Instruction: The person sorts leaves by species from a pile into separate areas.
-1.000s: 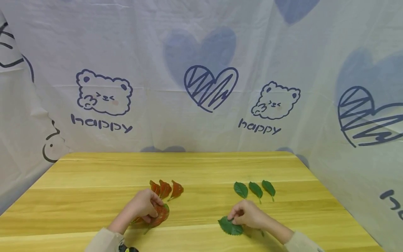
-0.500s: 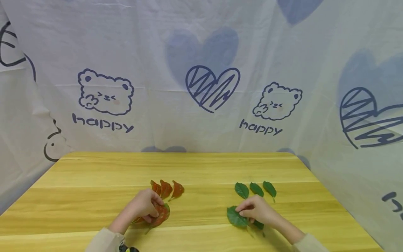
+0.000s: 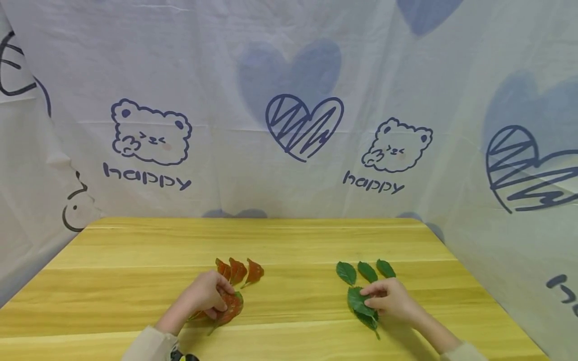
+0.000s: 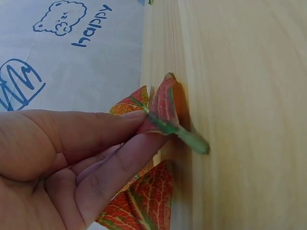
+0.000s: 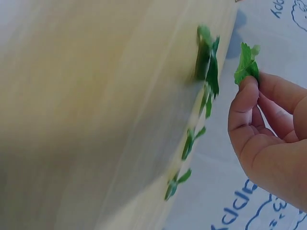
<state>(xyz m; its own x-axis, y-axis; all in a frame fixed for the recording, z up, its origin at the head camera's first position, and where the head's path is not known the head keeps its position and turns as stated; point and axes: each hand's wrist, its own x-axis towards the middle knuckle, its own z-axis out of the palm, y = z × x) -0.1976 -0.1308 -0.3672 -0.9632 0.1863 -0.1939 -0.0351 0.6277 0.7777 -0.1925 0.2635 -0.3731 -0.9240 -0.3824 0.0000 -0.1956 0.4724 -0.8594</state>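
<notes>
Near the front left of the table, my left hand [image 3: 208, 293] pinches a red leaf [image 3: 233, 307] with green edges between thumb and finger. In the left wrist view, the stem of this red leaf [image 4: 163, 108] points away from the fingertips. On the right, my right hand [image 3: 394, 303] pinches a serrated green leaf [image 3: 358, 300] between thumb and fingers. The right wrist view shows that green leaf [image 5: 246, 64] raised off the table. In the head view it partly covers another green leaf [image 3: 371, 321] below it.
Behind the left hand, several red leaves [image 3: 255, 271] lie close together on the wooden table [image 3: 289, 240]. A row of green leaves [image 3: 346, 273] lies behind the right hand, one partly hidden by it. A printed cloth [image 3: 217, 165] hangs at the table's back edge.
My right hand has moved right and slightly away from me, carrying the green leaf over the other one, and the leaf has turned. The left hand has stayed in place with its red leaf.
</notes>
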